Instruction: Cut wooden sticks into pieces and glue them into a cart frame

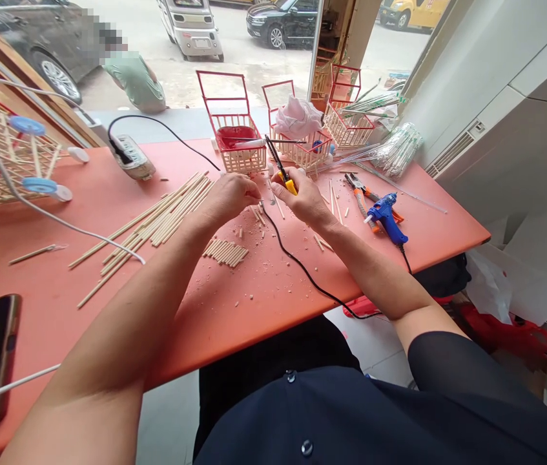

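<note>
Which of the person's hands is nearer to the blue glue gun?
Right. The right hand, holding a yellow-and-black tool, is apart from the blue glue gun, to its left in the picture; the left hand is farther left, near the wooden sticks.

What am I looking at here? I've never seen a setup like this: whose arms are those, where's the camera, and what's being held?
There is no machine: a person works bare-handed. The one picture comes from a camera worn on their head, looking forward and down. The right grip holds a yellow-and-black tool. The left grip is close by, fingers bent; whether it holds anything is hard to tell. On the pinkish-orange table lie long sticks, short pieces, pliers and a blue glue gun. Farther back stand red-trimmed baskets.
</note>
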Demonstrator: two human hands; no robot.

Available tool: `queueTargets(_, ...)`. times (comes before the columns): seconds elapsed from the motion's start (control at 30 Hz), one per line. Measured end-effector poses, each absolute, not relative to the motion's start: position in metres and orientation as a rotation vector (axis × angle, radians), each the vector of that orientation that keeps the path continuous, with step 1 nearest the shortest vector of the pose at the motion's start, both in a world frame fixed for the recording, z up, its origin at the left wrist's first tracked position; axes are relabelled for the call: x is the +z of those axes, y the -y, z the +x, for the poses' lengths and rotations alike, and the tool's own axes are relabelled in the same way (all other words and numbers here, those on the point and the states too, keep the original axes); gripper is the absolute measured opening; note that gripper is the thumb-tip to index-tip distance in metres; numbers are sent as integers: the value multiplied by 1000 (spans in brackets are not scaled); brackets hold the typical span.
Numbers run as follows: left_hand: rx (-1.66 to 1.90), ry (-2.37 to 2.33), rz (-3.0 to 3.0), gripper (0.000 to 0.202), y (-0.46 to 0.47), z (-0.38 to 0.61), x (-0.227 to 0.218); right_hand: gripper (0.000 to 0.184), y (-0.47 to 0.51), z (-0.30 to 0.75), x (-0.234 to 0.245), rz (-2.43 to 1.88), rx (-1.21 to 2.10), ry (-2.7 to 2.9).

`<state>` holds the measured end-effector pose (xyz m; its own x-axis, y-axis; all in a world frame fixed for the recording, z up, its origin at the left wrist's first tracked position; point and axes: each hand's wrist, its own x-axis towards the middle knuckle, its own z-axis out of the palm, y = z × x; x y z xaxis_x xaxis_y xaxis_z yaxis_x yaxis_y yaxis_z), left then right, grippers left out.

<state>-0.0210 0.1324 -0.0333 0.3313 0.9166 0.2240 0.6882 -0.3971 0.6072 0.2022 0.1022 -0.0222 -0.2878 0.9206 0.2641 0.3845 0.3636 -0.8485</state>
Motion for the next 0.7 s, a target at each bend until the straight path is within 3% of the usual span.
queueTargets(0.4, 406, -1246, 2573, 21, -143, -25, -31, 48, -103, 201, -23, -1137, 850, 1857)
queueTargets(0.57, 774, -1438, 2145, 15, -117, -20, -20, 48, -104, 202, -23, -1137, 865, 1836)
queueTargets(0.7, 886, -1219, 1668, 14, -82, -18, -14, 62, -103, 202, -23, -1088, 1036, 1812)
